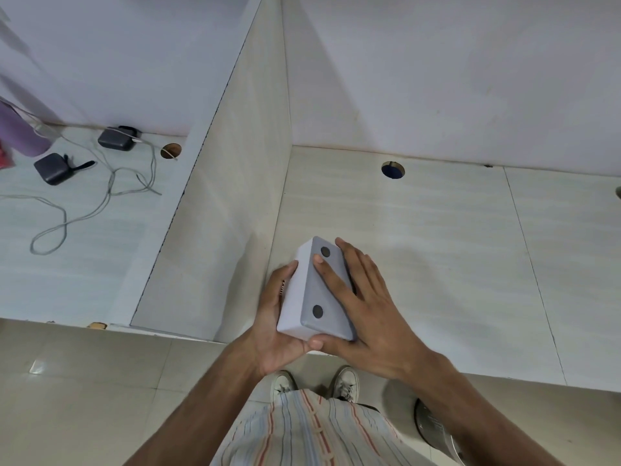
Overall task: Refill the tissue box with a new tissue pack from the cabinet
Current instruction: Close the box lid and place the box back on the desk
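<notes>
A white tissue box point(295, 297) is held tipped over near the front edge of the desk point(437, 247), with its grey base and two dark round pads facing up. My left hand point(275, 327) grips its left side and lower end. My right hand point(363, 307) lies over the grey base and right side, thumb at the lower corner. No tissue pack or cabinet shows in this view.
An upright divider panel point(228, 196) stands left of the box. Beyond it lie two dark chargers point(53, 168) point(116, 139), loose grey cables point(100, 196) and a purple bottle point(20, 129). A cable hole point(393, 170) is in the desk. A round bin point(433, 428) stands on the floor at the right.
</notes>
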